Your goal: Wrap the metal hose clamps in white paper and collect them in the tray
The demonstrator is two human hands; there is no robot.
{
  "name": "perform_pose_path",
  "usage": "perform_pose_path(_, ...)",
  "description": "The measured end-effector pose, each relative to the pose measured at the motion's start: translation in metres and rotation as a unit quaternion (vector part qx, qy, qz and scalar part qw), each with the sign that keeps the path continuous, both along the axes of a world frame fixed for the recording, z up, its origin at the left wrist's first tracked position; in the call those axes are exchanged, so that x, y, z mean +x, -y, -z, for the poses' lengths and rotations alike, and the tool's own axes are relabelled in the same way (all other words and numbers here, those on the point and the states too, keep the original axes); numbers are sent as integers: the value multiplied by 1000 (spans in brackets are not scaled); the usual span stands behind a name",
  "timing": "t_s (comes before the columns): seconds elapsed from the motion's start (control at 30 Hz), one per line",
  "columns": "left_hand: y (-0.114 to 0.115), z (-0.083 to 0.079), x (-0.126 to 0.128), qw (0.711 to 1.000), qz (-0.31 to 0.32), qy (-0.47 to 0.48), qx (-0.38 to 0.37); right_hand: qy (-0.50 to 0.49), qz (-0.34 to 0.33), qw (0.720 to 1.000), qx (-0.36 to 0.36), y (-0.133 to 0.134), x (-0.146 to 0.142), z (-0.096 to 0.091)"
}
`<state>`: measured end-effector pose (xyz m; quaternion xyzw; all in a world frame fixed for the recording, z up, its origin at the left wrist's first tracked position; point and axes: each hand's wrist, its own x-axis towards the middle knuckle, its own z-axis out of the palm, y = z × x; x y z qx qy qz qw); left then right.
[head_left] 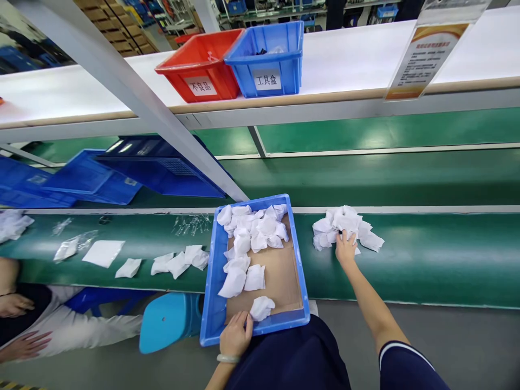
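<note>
A blue tray (299,271) with a brown cardboard lining lies in front of me, across the bench's near edge. Several crumpled white paper-wrapped packets (260,230) fill its far part, and one single packet (262,307) lies near the front. My left hand (236,333) is closed over the tray's near rim, beside that packet. To the right of the tray, a heap of similar white packets (345,219) sits on the green bench. My right hand (346,248) reaches onto the heap's front, its fingers apart and touching the packets; the fingertips are partly hidden.
Left of the tray lie white packets (176,264), a flat white sheet (103,253) and clear plastic bits (190,225). Red (199,65) and blue bins (266,59) stand on the shelf. A person's hand (16,305) shows at left, near a blue stool (164,323).
</note>
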<state>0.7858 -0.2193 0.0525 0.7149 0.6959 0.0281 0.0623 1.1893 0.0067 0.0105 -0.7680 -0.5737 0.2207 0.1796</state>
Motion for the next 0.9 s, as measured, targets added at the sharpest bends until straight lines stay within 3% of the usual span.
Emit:
perform_pose_path(0.17,1,4,0,997,11,-9,71,9,36,999,18,35,22,31)
perform_pose_path(0.3,1,6,0,996,13,-23,89,-13,100,993,56,58,28,41)
perform_pose_path(0.47,1,7,-1,996,14,-17,82,-61,177,980,64,83,14,49)
perform_pose_path(0.7,1,7,-1,997,14,-12,71,-66,103,992,12,96,-19,42)
perform_pose_path(0.9,1,7,-1,996,16,-14,82,-80,41,995,-46,83,-33,26)
